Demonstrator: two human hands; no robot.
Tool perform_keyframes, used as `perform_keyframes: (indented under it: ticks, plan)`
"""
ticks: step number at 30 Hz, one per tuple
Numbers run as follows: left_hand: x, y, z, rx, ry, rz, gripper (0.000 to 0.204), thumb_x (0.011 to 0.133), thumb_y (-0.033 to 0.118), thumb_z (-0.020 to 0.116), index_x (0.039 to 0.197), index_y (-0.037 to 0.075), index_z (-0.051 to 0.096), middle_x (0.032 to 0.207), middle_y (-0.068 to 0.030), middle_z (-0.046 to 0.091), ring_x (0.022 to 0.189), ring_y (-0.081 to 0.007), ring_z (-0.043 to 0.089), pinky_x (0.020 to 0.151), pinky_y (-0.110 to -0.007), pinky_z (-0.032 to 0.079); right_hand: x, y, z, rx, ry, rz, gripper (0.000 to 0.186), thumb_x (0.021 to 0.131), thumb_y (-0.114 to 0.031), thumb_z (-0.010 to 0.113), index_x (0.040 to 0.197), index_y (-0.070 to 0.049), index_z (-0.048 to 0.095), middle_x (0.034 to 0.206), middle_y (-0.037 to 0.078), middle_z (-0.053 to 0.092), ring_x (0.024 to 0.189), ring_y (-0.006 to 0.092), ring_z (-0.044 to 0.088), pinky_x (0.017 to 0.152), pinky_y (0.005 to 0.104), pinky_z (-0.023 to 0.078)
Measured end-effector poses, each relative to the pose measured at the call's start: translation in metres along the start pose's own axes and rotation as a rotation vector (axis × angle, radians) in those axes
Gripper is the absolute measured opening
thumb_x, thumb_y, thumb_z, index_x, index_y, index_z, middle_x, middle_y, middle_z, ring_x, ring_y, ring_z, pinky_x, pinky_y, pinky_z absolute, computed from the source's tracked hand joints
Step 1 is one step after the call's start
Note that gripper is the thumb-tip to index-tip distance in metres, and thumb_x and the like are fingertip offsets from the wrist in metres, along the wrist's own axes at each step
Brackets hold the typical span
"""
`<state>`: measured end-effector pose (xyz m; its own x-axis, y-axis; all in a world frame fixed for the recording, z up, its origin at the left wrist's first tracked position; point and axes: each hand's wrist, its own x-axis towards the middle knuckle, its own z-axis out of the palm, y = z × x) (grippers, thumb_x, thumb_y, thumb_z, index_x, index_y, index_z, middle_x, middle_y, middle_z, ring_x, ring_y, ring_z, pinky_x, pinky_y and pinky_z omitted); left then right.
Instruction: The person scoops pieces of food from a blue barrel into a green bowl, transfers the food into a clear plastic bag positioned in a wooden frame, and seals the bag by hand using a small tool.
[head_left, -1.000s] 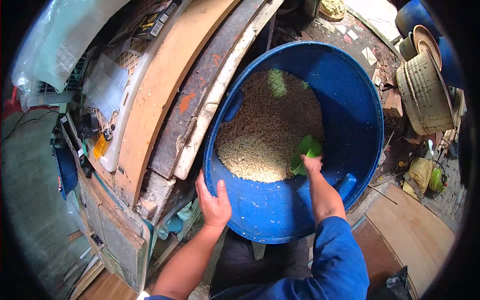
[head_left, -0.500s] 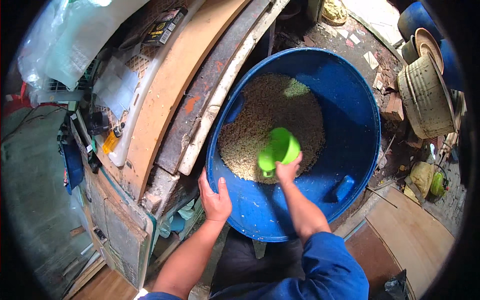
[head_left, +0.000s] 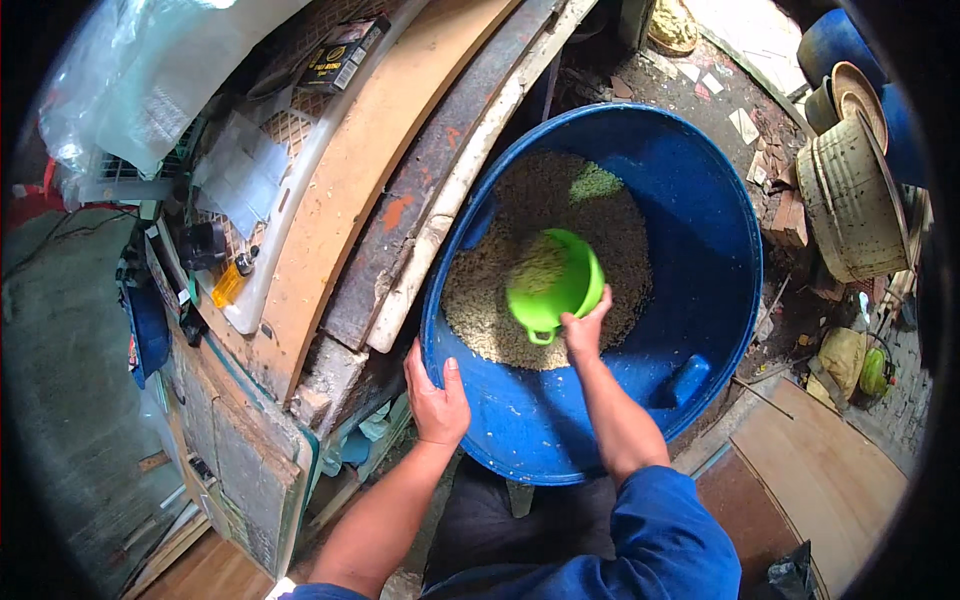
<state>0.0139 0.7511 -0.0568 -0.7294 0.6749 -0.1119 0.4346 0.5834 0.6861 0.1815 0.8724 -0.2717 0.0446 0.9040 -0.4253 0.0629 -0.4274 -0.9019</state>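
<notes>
Green plastic bowl (head_left: 568,288) grasped at side by our right hand (head_left: 587,332); left hand (head_left: 439,408), unclenched, steadies blue drum (head_left: 700,255). We seem mid-scoop in granules (head_left: 480,305); next likely needs level lift.

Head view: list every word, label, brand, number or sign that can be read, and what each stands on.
Black box, upper left: yellowish and white lettering and a barcode panel; its wording is not copied here, and the finest print is too small to read.
Blue item, far left: a small coloured patch, too small to tell whether it is print.
Green bowl: no lettering visible.
Blue barrel: no lettering visible.
</notes>
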Motion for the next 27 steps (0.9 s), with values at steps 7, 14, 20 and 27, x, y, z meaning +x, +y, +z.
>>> perform_keyframes:
  ticks: [7,14,20,27]
  plan:
    - [-0.001,-0.006,-0.002,0.019,-0.004,0.001,0.056,0.093,0.019,0.058,0.139,-0.006,0.038,0.131,-0.0292,0.048,0.122,-0.0443,0.047,0.105,-0.049,0.036,0.044,-0.016,0.0,-0.462,0.298,0.151,0.107,0.065,-0.006,0.073,0.15,-0.002,0.009,0.14,0.034,0.03,0.128,0.0475,0.04,0.112,0.0459,0.034]
    - [-0.001,-0.005,-0.001,0.004,-0.019,0.008,0.056,0.093,0.02,0.058,0.139,-0.007,0.037,0.131,-0.0305,0.047,0.122,-0.0451,0.047,0.106,-0.049,0.036,0.002,-0.021,0.078,-0.412,0.17,0.085,0.113,0.064,-0.006,0.072,0.153,-0.007,0.002,0.139,0.033,0.03,0.129,0.0473,0.036,0.113,0.0486,0.033]
    - [-0.001,-0.004,-0.002,0.016,-0.014,0.001,0.057,0.093,0.02,0.058,0.139,-0.007,0.037,0.132,-0.0299,0.047,0.122,-0.0449,0.047,0.106,-0.049,0.036,-0.01,-0.016,0.089,-0.307,0.068,0.022,0.104,0.063,-0.015,0.08,0.146,-0.005,0.018,0.142,0.03,0.033,0.13,0.0427,0.037,0.111,0.0473,0.033]
    - [0.0,-0.002,0.001,0.001,-0.02,0.022,0.057,0.094,0.021,0.058,0.139,-0.006,0.037,0.132,-0.0292,0.048,0.122,-0.0447,0.047,0.106,-0.049,0.037,0.044,-0.016,0.067,-0.378,-0.084,0.342,0.101,0.068,-0.023,0.08,0.14,0.003,0.014,0.12,0.034,0.053,0.105,0.0448,0.059,0.092,0.0468,0.049]
